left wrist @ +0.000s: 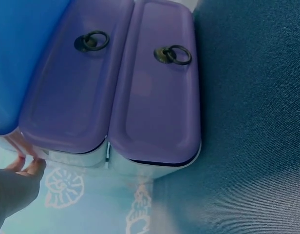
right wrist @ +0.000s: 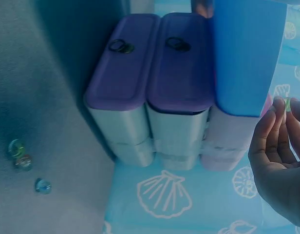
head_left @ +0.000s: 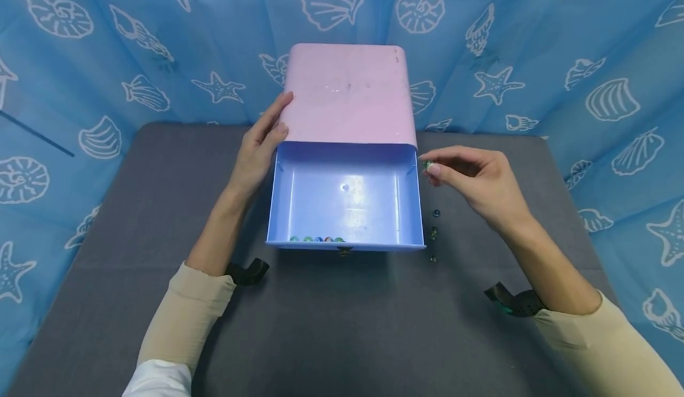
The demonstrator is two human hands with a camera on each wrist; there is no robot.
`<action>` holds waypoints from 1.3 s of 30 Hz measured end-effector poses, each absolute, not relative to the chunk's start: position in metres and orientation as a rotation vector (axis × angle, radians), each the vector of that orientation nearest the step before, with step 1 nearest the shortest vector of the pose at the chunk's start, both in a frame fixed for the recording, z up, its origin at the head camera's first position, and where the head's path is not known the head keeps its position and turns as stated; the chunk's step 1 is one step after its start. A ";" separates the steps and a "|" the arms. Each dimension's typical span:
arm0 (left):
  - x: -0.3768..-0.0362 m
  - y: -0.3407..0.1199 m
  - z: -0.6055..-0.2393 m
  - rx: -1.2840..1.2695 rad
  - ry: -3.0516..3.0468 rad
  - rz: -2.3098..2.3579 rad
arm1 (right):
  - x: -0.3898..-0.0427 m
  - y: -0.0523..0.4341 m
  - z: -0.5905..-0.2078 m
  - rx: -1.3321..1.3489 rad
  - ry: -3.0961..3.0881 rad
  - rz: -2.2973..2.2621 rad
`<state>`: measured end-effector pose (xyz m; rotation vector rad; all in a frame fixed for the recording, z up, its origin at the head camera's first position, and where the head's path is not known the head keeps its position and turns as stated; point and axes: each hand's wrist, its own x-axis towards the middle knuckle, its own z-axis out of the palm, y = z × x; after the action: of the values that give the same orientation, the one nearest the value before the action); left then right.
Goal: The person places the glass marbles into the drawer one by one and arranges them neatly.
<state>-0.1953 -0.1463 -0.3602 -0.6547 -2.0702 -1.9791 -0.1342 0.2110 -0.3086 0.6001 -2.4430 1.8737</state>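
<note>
A pink drawer cabinet (head_left: 347, 94) stands on the table with its blue top drawer (head_left: 347, 186) pulled out. Inside the drawer, several glass marbles (head_left: 308, 239) lie in a row along the front wall. My left hand (head_left: 250, 156) rests against the cabinet's left side, fingertips touching it. Just off the drawer's right edge, my right hand (head_left: 483, 186) pinches a greenish marble (head_left: 427, 164) between thumb and fingers. Three loose marbles (head_left: 434, 231) are on the table to the right of the drawer; the right wrist view shows these marbles (right wrist: 23, 162) too.
Two purple lower drawers (left wrist: 157, 92), each with a ring handle (left wrist: 174, 55), are closed beneath the top one. Grey cloth (head_left: 342, 326) covers the table. A blue curtain (head_left: 214, 47) with shell prints hangs behind and at both sides.
</note>
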 end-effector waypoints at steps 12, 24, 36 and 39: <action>-0.195 -0.146 -0.360 -0.662 -2.058 -1.977 | -0.138 0.190 -0.297 0.754 -2.391 1.926; -0.195 -0.145 -0.361 -0.642 -2.069 -1.968 | -0.144 0.167 -0.287 0.875 -2.455 1.885; -0.195 -0.144 -0.361 -0.626 -2.057 -1.966 | -0.152 0.140 -0.284 0.886 -2.594 1.877; -0.195 -0.144 -0.361 -0.627 -2.061 -1.961 | -0.154 0.134 -0.284 0.887 -2.607 1.878</action>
<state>-0.1946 -0.1443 -0.3612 -0.6267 -2.0610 -1.9610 -0.1535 0.1344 -0.2841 0.8867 -2.6070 1.8777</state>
